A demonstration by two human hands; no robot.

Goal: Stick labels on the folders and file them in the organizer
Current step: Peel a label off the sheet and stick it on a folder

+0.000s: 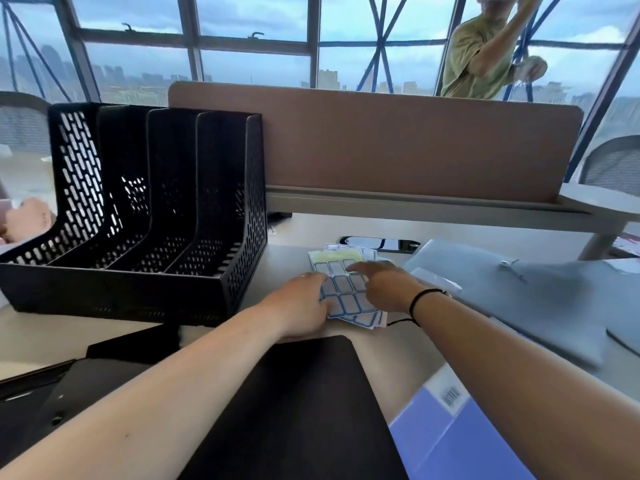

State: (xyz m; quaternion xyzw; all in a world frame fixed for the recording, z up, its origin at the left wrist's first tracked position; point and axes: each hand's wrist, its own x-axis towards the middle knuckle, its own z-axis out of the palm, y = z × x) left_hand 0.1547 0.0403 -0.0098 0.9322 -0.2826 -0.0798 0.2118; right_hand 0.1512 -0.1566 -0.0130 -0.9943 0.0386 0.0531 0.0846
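Desk: a pale desk (433,344) runs across the view, closed at the back by a brown partition (398,143) on a grey rail.
Room: tall windows (242,50) with grey frames and blue struts show a hazy skyline; a person in a green shirt (474,60) stands beyond the partition, arms raised; mesh chairs (613,161) show at both edges.
Organizer: a black perforated organizer (138,209) stands on the left of the desk, four slots open toward the camera.
Labels: a small stack of label sheets (348,289), blue-bordered with one yellowish strip, lies mid-desk just right of the organizer.
Left hand: the left hand (301,306) rests on the stack's left edge, fingers curled at its rim; whether it pinches the sheets cannot be told.
Right hand: the right hand (384,284), a black band at the wrist, lies on the top sheet with a fingertip pressed down, fingers loosely bent.
Folders: a black folder (311,403) lies nearest under the forearms, a blue folder (443,431) beside it to the right, grey folders (540,299) on the right of the desk.
Desk slot: a glossy dark cable slot (381,243) sits behind the labels.
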